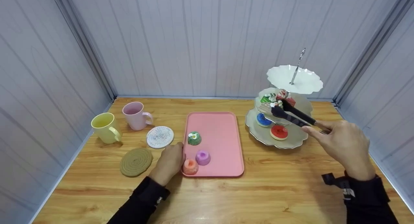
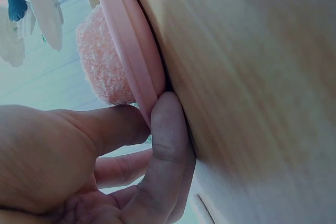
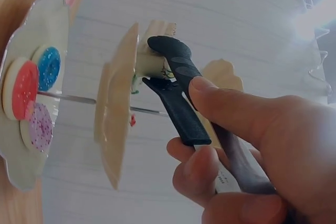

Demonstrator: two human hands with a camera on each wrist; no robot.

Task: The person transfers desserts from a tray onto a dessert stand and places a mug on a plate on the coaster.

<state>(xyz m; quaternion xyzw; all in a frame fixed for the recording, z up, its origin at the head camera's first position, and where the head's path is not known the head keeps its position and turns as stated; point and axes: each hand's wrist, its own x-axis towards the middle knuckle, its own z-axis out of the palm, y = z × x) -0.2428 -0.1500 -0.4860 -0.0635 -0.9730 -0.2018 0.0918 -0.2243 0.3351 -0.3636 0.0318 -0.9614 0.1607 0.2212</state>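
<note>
My left hand grips the left edge of a pink tray, thumb on the rim and fingers against its underside in the left wrist view. On the tray sit a peach cake, a purple cake and a green cake with a white flower. My right hand holds black-tipped tongs over the middle tier of a stand. Between the tong tips is a small cream-coloured cake; whether both tips press it I cannot tell. Green and red cakes are beside it.
On the stand's bottom plate lie a blue donut, a red donut and a purple donut. At left stand a yellow mug and pink mug, near a white coaster and a brown coaster.
</note>
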